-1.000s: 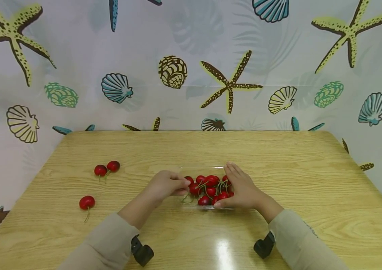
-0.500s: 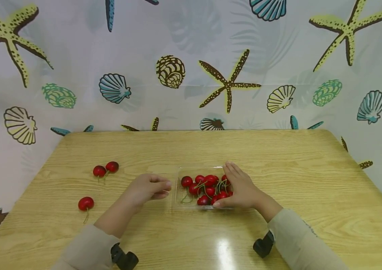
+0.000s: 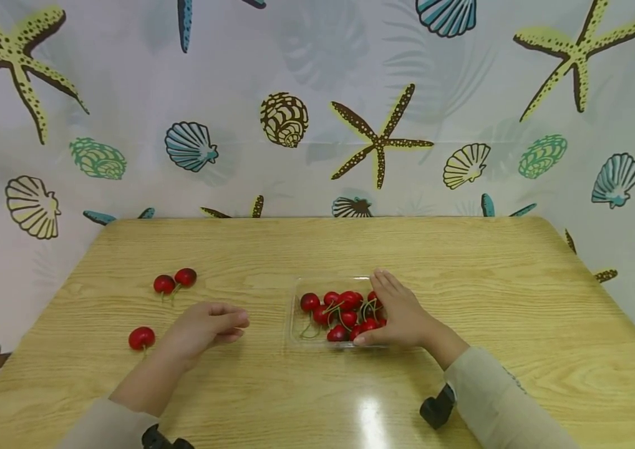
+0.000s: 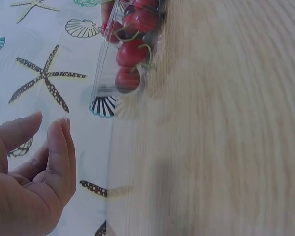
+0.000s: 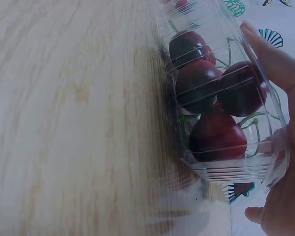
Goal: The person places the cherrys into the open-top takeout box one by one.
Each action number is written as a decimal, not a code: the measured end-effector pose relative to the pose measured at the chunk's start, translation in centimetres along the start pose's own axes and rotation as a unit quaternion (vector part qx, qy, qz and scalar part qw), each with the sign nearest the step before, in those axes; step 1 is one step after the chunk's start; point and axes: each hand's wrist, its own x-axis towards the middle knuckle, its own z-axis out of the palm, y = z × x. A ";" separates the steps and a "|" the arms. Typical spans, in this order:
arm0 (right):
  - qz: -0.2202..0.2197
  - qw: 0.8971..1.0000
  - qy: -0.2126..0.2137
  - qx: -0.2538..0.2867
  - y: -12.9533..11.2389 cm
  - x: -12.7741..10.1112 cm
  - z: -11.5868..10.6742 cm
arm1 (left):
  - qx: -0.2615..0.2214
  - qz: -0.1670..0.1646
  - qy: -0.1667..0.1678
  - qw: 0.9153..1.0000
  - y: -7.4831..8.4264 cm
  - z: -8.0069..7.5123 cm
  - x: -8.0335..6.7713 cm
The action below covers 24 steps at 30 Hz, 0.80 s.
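Note:
A clear plastic container sits on the table, holding several red cherries with green stems. My right hand grips its right end, thumb at the near rim and fingers at the far rim. The right wrist view shows this hand against the container's end wall. My left hand hovers left of the container, holding nothing. In the left wrist view its thumb and fingers are bent loosely and apart. Nearest to it lies a single cherry, its stem partly hidden by the forearm.
Two more loose cherries, one beside the other, lie on the left part of the wooden table. Behind the table's far edge hangs a white cloth printed with shells and starfish.
My left hand has withdrawn from the container's left end and moved left, toward the loose cherries. A dark-red cherry at that end is now fully visible. The right hand stays put.

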 end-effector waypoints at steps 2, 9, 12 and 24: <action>0.000 1.000 0.000 0.002 0.0 0.0 0.0 | -0.005 -0.009 -0.001 1.000 -0.4 -0.6 -0.3; 0.000 1.000 0.002 0.000 0.2 0.0 0.1 | -0.033 -0.029 0.008 0.999 -1.9 -2.7 -1.4; -0.001 1.000 0.002 -0.001 0.2 0.1 0.2 | -0.043 -0.031 0.015 0.998 -2.4 -3.6 -2.1; 0.000 1.000 -0.002 0.001 -0.1 0.0 0.0 | -0.057 -0.045 0.045 0.996 -4.6 -6.4 -3.6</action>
